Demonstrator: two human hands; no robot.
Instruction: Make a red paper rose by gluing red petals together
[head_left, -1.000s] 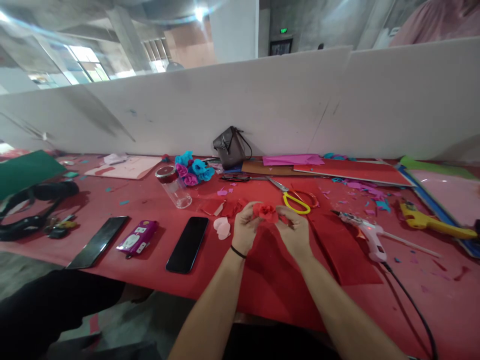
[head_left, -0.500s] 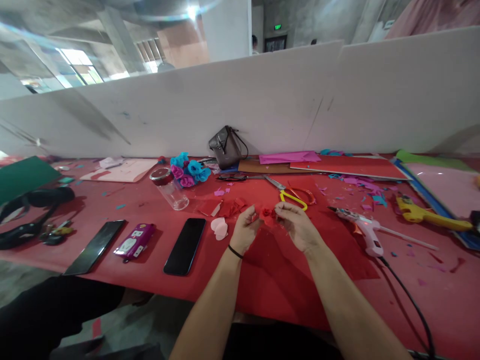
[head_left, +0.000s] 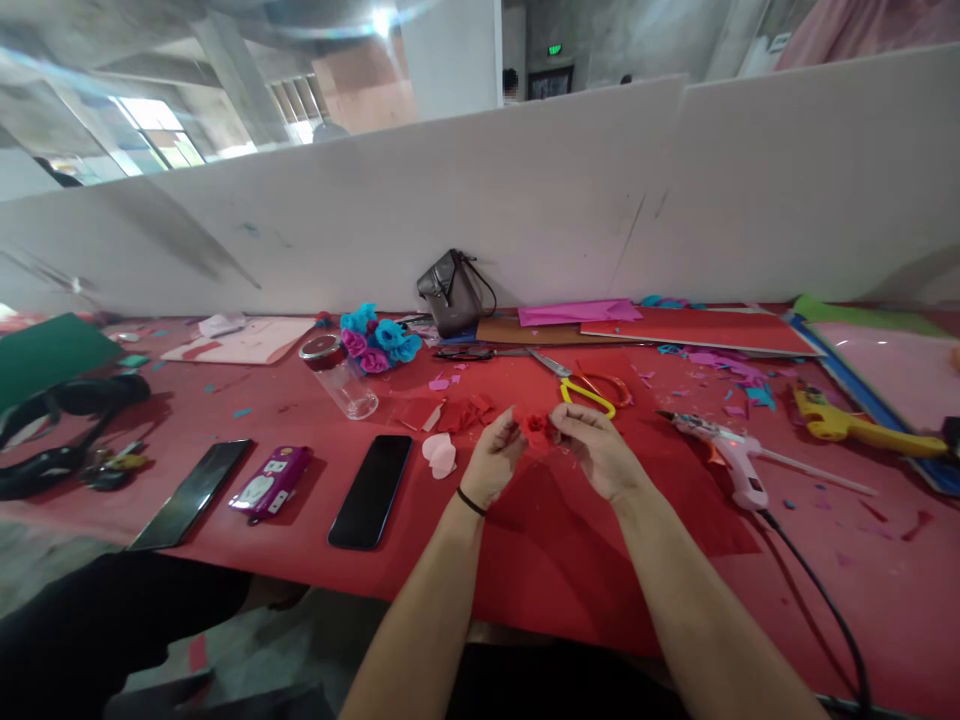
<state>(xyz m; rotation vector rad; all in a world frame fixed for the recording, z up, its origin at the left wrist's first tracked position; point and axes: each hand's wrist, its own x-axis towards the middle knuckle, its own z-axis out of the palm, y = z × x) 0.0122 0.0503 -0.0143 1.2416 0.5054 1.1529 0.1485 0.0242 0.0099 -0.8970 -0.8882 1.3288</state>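
A small red paper flower (head_left: 536,430) is between my two hands, above the red sheet on the table. My left hand (head_left: 495,455), with a black band at the wrist, has its fingers curled together beside the flower's left side; what they pinch is too small to tell. My right hand (head_left: 592,445) pinches the flower's right edge with thumb and fingertips. Just behind my right hand lie yellow-handled scissors (head_left: 587,396). Red paper scraps (head_left: 474,410) and pale pink petal shapes (head_left: 439,455) lie left of my left hand.
A black phone (head_left: 370,492), a purple case (head_left: 271,485) and a clear jar (head_left: 341,378) stand or lie to the left. Blue and pink paper flowers (head_left: 379,340) are behind the jar. At right are a corded glue gun (head_left: 739,460) and a yellow tool (head_left: 855,428).
My left hand's fingertips have moved slightly away from the red flower. My right hand stays at its right edge, almost unmoved.
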